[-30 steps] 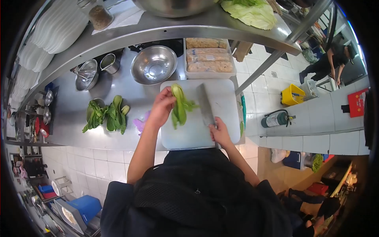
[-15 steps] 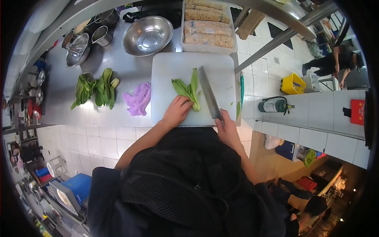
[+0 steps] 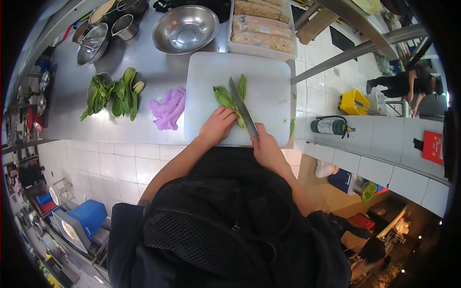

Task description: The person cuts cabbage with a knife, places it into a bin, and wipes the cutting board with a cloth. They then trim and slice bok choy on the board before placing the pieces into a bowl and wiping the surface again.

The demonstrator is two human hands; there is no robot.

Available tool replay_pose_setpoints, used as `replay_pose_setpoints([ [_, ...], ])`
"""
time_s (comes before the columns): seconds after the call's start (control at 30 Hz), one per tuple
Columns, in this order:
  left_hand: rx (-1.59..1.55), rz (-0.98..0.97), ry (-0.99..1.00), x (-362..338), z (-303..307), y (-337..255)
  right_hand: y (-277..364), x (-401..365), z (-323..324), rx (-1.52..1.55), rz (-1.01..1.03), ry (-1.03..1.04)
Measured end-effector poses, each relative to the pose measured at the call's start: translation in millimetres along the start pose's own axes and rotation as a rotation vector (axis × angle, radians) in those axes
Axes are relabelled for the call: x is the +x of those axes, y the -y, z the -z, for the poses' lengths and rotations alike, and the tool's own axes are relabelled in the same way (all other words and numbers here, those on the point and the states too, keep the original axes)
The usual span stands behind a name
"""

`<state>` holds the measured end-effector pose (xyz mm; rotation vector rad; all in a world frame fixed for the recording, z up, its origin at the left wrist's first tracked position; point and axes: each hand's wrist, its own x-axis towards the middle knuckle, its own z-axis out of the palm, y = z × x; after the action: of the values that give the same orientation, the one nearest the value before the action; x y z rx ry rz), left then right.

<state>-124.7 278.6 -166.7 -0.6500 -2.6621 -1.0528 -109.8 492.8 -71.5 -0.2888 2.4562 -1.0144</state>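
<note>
A white cutting board (image 3: 206, 67) lies before me with a leafy green, bok choy (image 3: 224, 96), on it. My left hand (image 3: 220, 126) presses the stalk end, fingers curled over it. In my right hand (image 3: 267, 146) is a kitchen knife (image 3: 242, 106), gripped by the handle. Its blade slants up and left across the bok choy, covering part of it. One leaf tip shows just right of the blade. Small green scraps lie near the board's right edge. More bok choy (image 3: 126, 93) rests on the steel counter to the left, partly in a bowl.
A purple cloth (image 3: 167, 108) lies left of the board. Behind stand a steel colander (image 3: 185, 30) and a plastic tub (image 3: 261, 49) of wrapped rolls. Metal pots (image 3: 126, 27) sit at the back left. A fire extinguisher (image 3: 329, 126) is to the right; another person (image 3: 406, 81) is farther off.
My right hand has swung the knife left, from beside the bok choy to across it. My left hand still presses the stalk. The whole view has shifted slightly.
</note>
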Motion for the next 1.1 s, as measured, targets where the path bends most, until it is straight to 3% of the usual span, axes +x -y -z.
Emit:
replay_pose_setpoints([
  [0.37,0.026,-0.023,0.037,-0.2,-3.2,7.3,0.2,7.6,-10.7,-0.028,-0.058,0.037],
  [0.57,-0.033,-0.01,0.033,-2.8,-9.9,9.7,-27.9,35.4,-46.1,-0.038,-0.041,-0.099],
  [0.63,-0.073,0.011,0.02,1.7,-6.6,8.2,-35.6,43.5,-37.1,0.021,0.051,-0.093],
  [0.77,-0.06,0.081,0.057,7.5,0.5,-5.0,-36.1,13.8,-16.8,0.144,0.125,-0.196],
  [0.83,0.267,-0.065,0.205,22.6,11.7,-16.1,-40.9,2.3,-12.8,0.27,0.164,-0.479],
  [0.87,0.266,-0.06,0.199,27.2,9.4,-13.6,-46.0,-1.6,-7.0,0.266,0.168,-0.474],
  [0.93,0.299,-0.129,0.273,36.0,7.1,-7.5,-57.6,-8.6,5.7,0.198,-0.024,-0.401],
  [1.1,0.269,-0.113,0.265,23.4,23.3,-0.9,-72.0,-36.8,7.1,0.286,-0.106,-0.205],
])
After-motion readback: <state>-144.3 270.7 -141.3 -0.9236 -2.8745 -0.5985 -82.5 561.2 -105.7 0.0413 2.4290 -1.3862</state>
